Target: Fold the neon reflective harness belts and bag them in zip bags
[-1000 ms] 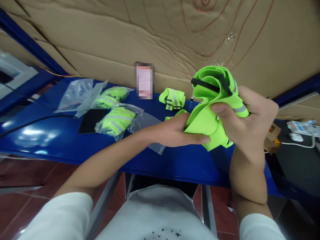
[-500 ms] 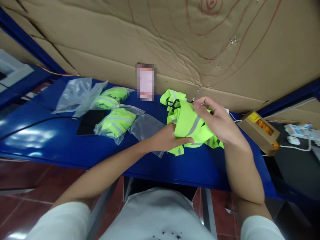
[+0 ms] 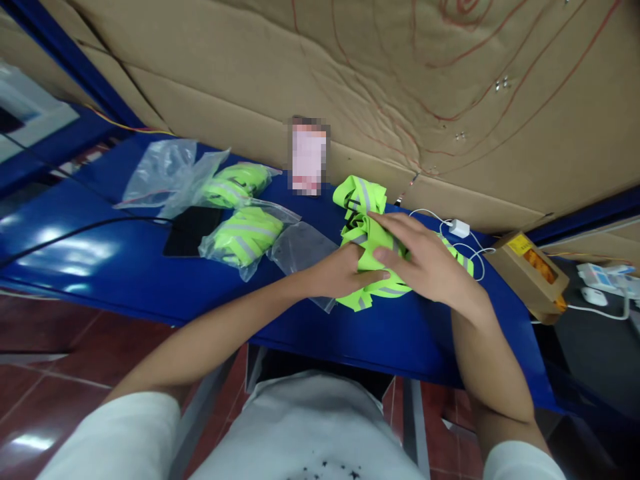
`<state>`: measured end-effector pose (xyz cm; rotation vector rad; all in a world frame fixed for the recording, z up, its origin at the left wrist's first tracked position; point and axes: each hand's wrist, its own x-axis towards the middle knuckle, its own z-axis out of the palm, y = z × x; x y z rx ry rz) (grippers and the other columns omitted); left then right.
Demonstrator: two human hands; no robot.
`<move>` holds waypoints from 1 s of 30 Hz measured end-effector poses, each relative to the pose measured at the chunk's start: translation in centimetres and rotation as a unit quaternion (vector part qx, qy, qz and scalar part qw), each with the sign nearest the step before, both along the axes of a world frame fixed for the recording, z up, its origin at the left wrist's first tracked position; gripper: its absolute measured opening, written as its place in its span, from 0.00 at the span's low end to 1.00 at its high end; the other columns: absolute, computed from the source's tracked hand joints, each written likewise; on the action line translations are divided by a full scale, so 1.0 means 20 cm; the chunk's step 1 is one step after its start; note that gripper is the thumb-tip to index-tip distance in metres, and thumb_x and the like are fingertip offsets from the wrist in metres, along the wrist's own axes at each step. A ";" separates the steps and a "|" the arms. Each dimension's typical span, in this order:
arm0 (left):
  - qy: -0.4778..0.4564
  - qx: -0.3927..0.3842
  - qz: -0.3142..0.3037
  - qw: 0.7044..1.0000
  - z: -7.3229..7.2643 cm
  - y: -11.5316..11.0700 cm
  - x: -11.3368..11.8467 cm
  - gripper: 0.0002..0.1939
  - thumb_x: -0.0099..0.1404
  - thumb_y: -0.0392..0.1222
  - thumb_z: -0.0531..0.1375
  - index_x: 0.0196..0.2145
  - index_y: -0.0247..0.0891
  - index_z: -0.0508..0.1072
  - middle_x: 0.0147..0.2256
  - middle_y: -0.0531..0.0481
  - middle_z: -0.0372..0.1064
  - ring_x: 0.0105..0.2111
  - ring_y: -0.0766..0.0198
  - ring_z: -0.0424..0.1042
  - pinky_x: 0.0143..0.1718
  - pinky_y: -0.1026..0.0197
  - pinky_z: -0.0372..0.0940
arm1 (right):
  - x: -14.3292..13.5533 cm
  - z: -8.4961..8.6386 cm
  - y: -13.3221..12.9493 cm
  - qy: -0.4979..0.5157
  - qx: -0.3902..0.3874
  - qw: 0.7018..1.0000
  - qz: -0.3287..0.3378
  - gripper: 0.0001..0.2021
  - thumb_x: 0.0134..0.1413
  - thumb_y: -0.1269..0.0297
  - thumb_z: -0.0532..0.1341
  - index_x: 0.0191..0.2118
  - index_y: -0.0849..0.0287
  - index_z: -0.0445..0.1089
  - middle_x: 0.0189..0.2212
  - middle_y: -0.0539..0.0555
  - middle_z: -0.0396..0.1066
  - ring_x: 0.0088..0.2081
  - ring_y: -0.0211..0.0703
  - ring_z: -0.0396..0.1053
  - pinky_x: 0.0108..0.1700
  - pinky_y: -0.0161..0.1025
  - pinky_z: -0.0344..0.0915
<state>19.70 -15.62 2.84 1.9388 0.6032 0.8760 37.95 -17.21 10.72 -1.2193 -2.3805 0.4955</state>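
Observation:
A neon yellow-green reflective strap [image 3: 369, 193] with grey stripes and black plastic parts lies in loose folds on the blue table. My left hand [image 3: 337, 273] is closed around the folded band, its thumb along the lower edge and its fingertips hidden beneath. Over the right side of the same folds is my right hand [image 3: 425, 263], with the band between thumb and fingers. Part of the strap trails out past this hand to the right. A clear flat plastic bag [image 3: 305, 248] lies just left of my left hand.
Two bagged bundles of neon strap [image 3: 245, 237] lie to the left, with crumpled clear bags [image 3: 163, 170] behind. A black flat object [image 3: 190, 230] is beneath a cable. A phone-like object [image 3: 307, 159] leans on the cardboard wall. At right are a white charger [image 3: 459, 229] and a cardboard box [image 3: 533, 273].
My right hand has moved down and over the band, folding it toward my left hand. The strap's upper fold has collapsed, and the white charger is now uncovered. The view has shifted slightly.

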 end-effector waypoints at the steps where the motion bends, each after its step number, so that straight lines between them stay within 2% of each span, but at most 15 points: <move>1: -0.006 0.005 -0.009 1.000 0.00 0.00 0.00 0.10 0.66 0.46 0.62 0.34 0.36 0.72 0.33 0.46 0.75 0.36 0.57 0.75 0.42 0.57 0.71 | -0.01 -0.01 -0.01 -0.032 0.002 0.999 -0.005 0.31 0.64 0.43 0.59 0.66 0.53 0.63 0.62 0.61 0.67 0.61 0.61 0.66 0.61 0.57 0.63; 3: -0.018 0.002 -0.013 1.000 -0.01 0.01 0.00 0.07 0.63 0.42 0.64 0.35 0.35 0.74 0.37 0.44 0.77 0.39 0.57 0.75 0.43 0.57 0.71 | -0.02 -0.03 -0.03 -0.076 0.003 0.997 -0.021 0.36 0.60 0.40 0.62 0.67 0.54 0.62 0.63 0.63 0.67 0.61 0.65 0.67 0.60 0.58 0.65; 4: -0.022 -0.016 -0.013 1.000 0.00 0.02 0.00 0.08 0.62 0.41 0.65 0.36 0.35 0.74 0.38 0.44 0.77 0.41 0.56 0.75 0.44 0.57 0.71 | -0.03 -0.04 -0.03 -0.085 0.000 0.996 -0.028 0.35 0.59 0.40 0.62 0.66 0.54 0.63 0.61 0.63 0.68 0.60 0.65 0.68 0.58 0.57 0.66; 5: -0.023 -0.049 -0.018 0.998 0.01 0.02 0.00 0.09 0.61 0.41 0.66 0.37 0.34 0.75 0.40 0.43 0.78 0.42 0.56 0.76 0.44 0.57 0.71 | -0.03 -0.05 -0.03 -0.087 -0.003 0.996 -0.030 0.33 0.60 0.40 0.61 0.65 0.54 0.66 0.59 0.63 0.70 0.58 0.64 0.70 0.56 0.56 0.67; 7: -0.029 -0.154 -0.068 0.985 0.03 0.03 0.00 0.13 0.60 0.44 0.68 0.40 0.33 0.77 0.41 0.42 0.78 0.43 0.55 0.77 0.45 0.56 0.72 | -0.04 -0.06 -0.01 -0.074 -0.010 0.997 -0.027 0.27 0.63 0.43 0.60 0.59 0.55 0.71 0.53 0.62 0.75 0.52 0.60 0.74 0.51 0.51 0.69; 10: -0.054 -0.313 -0.191 0.929 0.07 0.03 -0.02 0.18 0.60 0.45 0.70 0.45 0.32 0.79 0.45 0.39 0.79 0.47 0.53 0.78 0.51 0.52 0.72 | -0.02 -0.04 0.01 -0.024 0.002 0.999 -0.026 0.19 0.67 0.47 0.58 0.48 0.56 0.76 0.44 0.59 0.78 0.44 0.53 0.76 0.47 0.45 0.68; 12: -0.058 -0.365 -0.235 0.899 0.07 0.03 -0.02 0.21 0.60 0.45 0.71 0.50 0.33 0.78 0.48 0.38 0.79 0.51 0.52 0.77 0.55 0.51 0.70 | -0.01 -0.02 0.02 0.010 0.029 0.999 -0.043 0.17 0.67 0.49 0.58 0.43 0.57 0.76 0.40 0.57 0.78 0.41 0.50 0.75 0.45 0.43 0.67; 14: -0.030 -0.364 -0.246 0.898 0.06 0.04 -0.03 0.22 0.61 0.45 0.70 0.51 0.35 0.77 0.49 0.39 0.78 0.52 0.52 0.77 0.53 0.52 0.71 | 0.01 0.02 0.01 0.033 0.058 0.995 -0.073 0.16 0.66 0.49 0.60 0.39 0.57 0.76 0.37 0.56 0.77 0.38 0.48 0.74 0.41 0.42 0.66; 17: 0.045 -0.276 -0.201 0.939 0.05 0.06 -0.02 0.19 0.63 0.49 0.68 0.46 0.33 0.78 0.43 0.41 0.80 0.43 0.54 0.79 0.44 0.56 0.72 | 0.04 0.08 -0.03 0.050 0.048 0.991 -0.114 0.17 0.62 0.47 0.63 0.32 0.56 0.75 0.28 0.52 0.74 0.30 0.43 0.70 0.34 0.39 0.63; 20: 0.092 -0.173 -0.148 0.969 0.06 0.07 -0.01 0.18 0.64 0.52 0.66 0.42 0.33 0.79 0.38 0.45 0.79 0.37 0.57 0.77 0.39 0.59 0.70 | 0.08 0.13 -0.06 0.085 -0.036 0.986 -0.138 0.20 0.58 0.43 0.65 0.28 0.55 0.75 0.22 0.48 0.71 0.24 0.40 0.66 0.26 0.38 0.59; 23: 0.092 -0.128 -0.142 0.977 0.08 0.06 -0.01 0.18 0.63 0.52 0.67 0.43 0.35 0.79 0.39 0.47 0.79 0.38 0.58 0.77 0.39 0.61 0.70 | 0.11 0.15 -0.06 0.134 -0.136 0.973 -0.131 0.21 0.55 0.40 0.66 0.29 0.55 0.77 0.21 0.48 0.72 0.22 0.40 0.67 0.22 0.37 0.60; 26: 0.075 -0.138 -0.202 0.967 0.10 0.05 -0.02 0.16 0.63 0.52 0.68 0.40 0.35 0.79 0.35 0.47 0.79 0.34 0.60 0.76 0.35 0.63 0.70 | 0.14 0.14 -0.03 0.177 -0.218 0.953 -0.116 0.21 0.52 0.39 0.68 0.30 0.54 0.79 0.24 0.49 0.77 0.24 0.42 0.71 0.24 0.38 0.66; 28: 0.065 -0.161 -0.276 0.945 0.12 0.04 -0.03 0.15 0.65 0.51 0.66 0.36 0.34 0.80 0.33 0.47 0.79 0.31 0.62 0.76 0.33 0.64 0.70 | 0.15 0.13 -0.02 0.197 -0.259 0.938 -0.120 0.20 0.50 0.39 0.69 0.30 0.54 0.80 0.27 0.50 0.79 0.25 0.44 0.73 0.26 0.39 0.69; 30: 0.062 -0.186 -0.319 0.927 0.14 0.04 -0.04 0.15 0.67 0.51 0.65 0.35 0.34 0.80 0.32 0.46 0.79 0.30 0.61 0.76 0.32 0.64 0.70 | 0.16 0.13 -0.02 0.216 -0.284 0.925 -0.129 0.20 0.49 0.40 0.70 0.30 0.54 0.80 0.28 0.51 0.79 0.26 0.45 0.75 0.27 0.39 0.70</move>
